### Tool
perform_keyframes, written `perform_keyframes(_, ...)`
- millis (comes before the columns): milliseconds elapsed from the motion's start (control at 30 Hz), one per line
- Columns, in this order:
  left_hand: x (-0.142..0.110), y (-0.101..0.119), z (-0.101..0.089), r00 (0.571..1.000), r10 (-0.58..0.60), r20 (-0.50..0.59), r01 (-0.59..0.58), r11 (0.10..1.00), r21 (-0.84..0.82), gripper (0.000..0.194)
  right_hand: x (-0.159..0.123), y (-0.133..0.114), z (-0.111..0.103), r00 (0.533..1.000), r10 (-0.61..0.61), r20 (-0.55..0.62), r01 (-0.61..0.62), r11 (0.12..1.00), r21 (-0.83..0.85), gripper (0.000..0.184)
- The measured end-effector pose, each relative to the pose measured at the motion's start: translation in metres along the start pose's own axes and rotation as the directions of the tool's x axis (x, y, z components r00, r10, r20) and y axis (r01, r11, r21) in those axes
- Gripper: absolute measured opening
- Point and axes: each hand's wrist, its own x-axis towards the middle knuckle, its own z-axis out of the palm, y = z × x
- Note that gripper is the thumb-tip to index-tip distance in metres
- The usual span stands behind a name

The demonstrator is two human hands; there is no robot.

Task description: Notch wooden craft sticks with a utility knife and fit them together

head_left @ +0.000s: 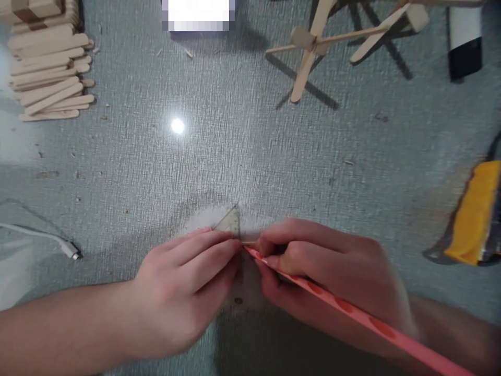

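Note:
My left hand (191, 287) is closed on a small clear set square (230, 222), whose pointed corner sticks out above the fingers. A pink pencil with red spots (336, 305) is gripped in my right hand (329, 277). The pencil's tip meets the set square's edge beside my left fingertips. Between the fingertips of both hands shows a short bit of a thin wooden stick (247, 243); the rest of it is hidden by the fingers. Both hands are low over the table, close together.
Craft sticks (50, 78) lie piled at the upper left. A frame of joined craft sticks (309, 62) stands at the upper right, near a black-and-white object (465, 47). To the right lies a yellow packet (475, 214), to the left a white cable (62, 243). Small wood scraps dot the table (156, 156).

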Motion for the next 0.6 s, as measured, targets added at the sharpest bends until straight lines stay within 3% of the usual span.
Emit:
perform_keyframes(400, 0.0008, 0.0004, 0.0012, 1.0, 0.024, -0.009, -0.024, 1.0, 0.008, 0.013, 0.0009, -0.0024, -0.0046, 0.999, 0.012, 0.046, -0.011, 1.0, -0.004, 0.026)
perform_keyframes(600, 0.0009, -0.001, 0.0032, 0.999, 0.035, -0.027, -0.035, 0.999, 0.026, 0.01, 0.0008, 0.0008, -0.0038, 0.999, 0.031, -0.012, -0.031, 0.999, -0.021, 0.026)
